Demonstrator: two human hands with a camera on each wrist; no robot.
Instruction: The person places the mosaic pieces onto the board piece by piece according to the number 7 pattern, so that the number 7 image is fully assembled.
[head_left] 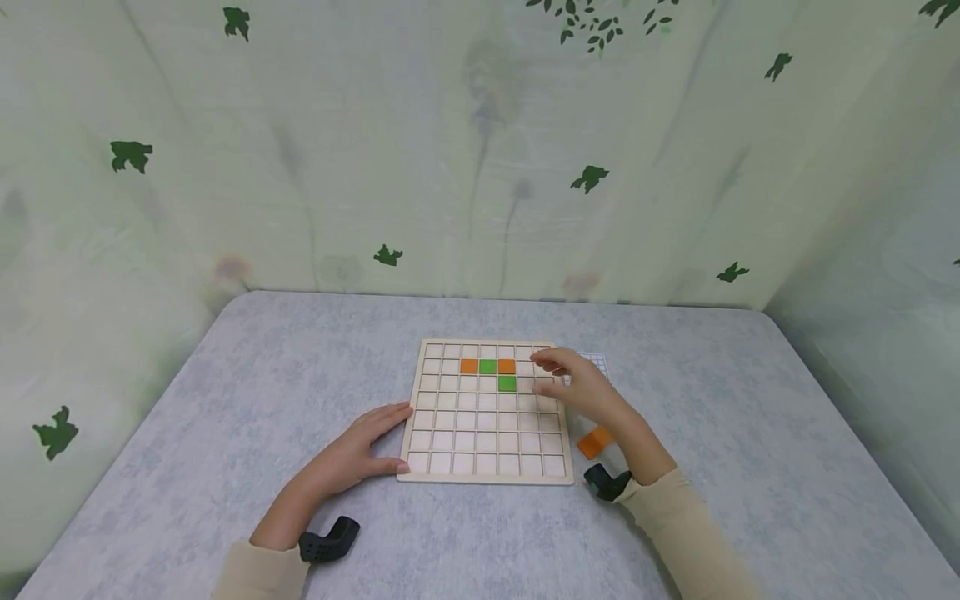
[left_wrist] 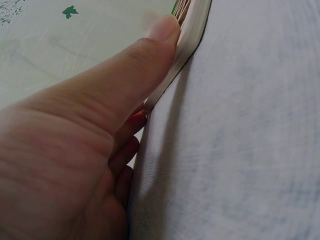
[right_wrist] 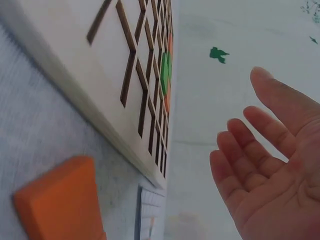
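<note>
A square wooden grid board (head_left: 465, 421) lies flat on the table. Near its far edge, an orange tile (head_left: 469, 367), a green tile (head_left: 488, 367) and another orange tile (head_left: 507, 367) form a row, with a second green tile (head_left: 507, 383) below the right one. My left hand (head_left: 356, 446) rests along the board's left edge, thumb by the near corner and fingers extended. Above the board's right side, my right hand (head_left: 585, 387) hovers with thumb and fingers apart; its palm (right_wrist: 295, 190) holds nothing in the right wrist view.
Loose orange tiles (head_left: 595, 442) lie right of the board, partly behind the right wrist. A printed grid sheet (head_left: 597, 361) shows beyond the right hand, partly covered. Each wrist wears a black device (head_left: 330, 540). A patterned curtain (head_left: 420, 167) stands behind the table (head_left: 330, 333).
</note>
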